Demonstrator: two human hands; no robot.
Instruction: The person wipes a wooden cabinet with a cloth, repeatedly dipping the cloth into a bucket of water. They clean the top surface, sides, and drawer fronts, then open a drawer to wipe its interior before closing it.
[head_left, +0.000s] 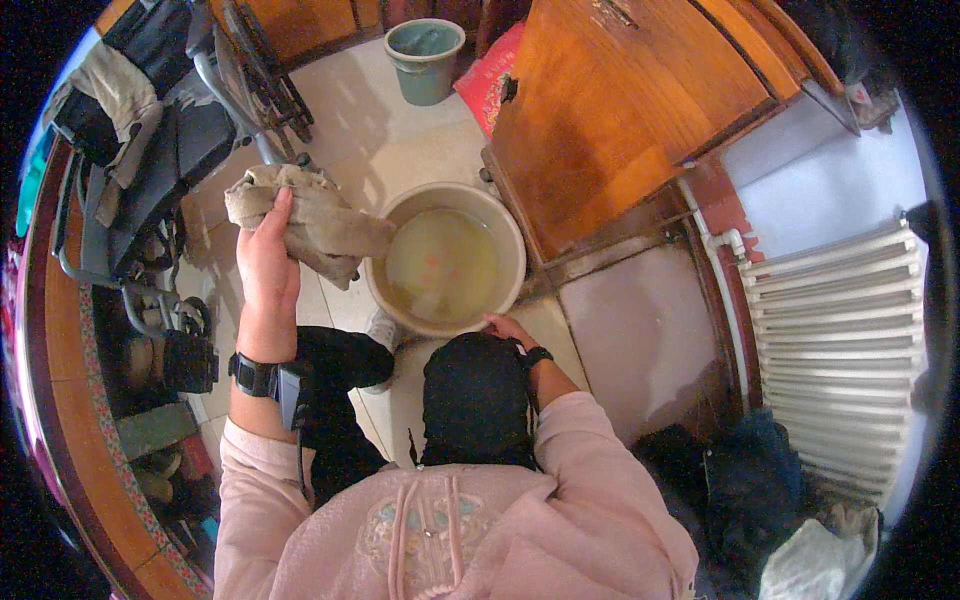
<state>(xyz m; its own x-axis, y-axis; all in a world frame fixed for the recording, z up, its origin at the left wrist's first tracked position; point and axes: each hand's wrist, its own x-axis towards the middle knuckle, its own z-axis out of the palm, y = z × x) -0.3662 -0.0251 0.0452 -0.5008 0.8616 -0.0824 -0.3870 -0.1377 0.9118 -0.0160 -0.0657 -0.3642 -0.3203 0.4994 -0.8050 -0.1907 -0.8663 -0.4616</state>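
My left hand (268, 255) is raised at the left of the basin and grips a bunched, beige-brown cloth (311, 214), its thumb on top. One end of the cloth reaches over the rim of a round basin (512, 247) on the floor. Cloudy yellowish water (442, 262) stands in the basin. My right hand (508, 328) is at the basin's near right rim, beside my knee; its fingers are partly hidden, and whether they grip the rim is unclear.
A green bin (425, 75) with a liner stands beyond the basin, beside a red bag (491, 79). An orange-brown wooden cabinet (615, 127) is close on the right, with a white radiator (832, 352) farther right. A folded metal-framed wheelchair or chair (180, 142) stands at the left.
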